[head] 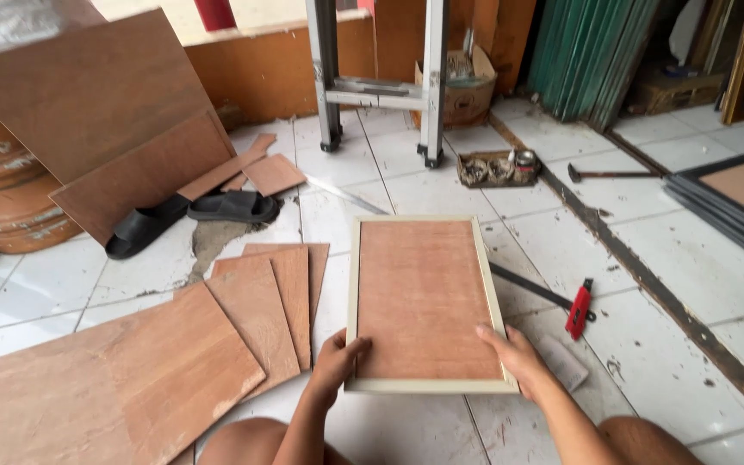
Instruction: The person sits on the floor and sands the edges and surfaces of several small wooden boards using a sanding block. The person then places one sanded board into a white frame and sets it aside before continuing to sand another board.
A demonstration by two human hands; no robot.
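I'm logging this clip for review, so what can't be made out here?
Head view:
- Front face of the picture frame: turned down, plywood backing hides it.
- Left hand and right hand fingertips: tucked under the frame.
- Small tray contents: too small.
- Ladder: top cut off by the edge.

White tiled floor point(699, 258), cracked in places, under daylight; orange-brown low wall point(260, 73) behind.

We see frame point(424, 383): pale matt moulding, reddish matt plywood back. Loose plywood sheets point(131, 379), rough edges. Glossy white floor tiles point(699, 275). Ladder point(381, 86): dull metal. Black rubber sandals point(234, 207).
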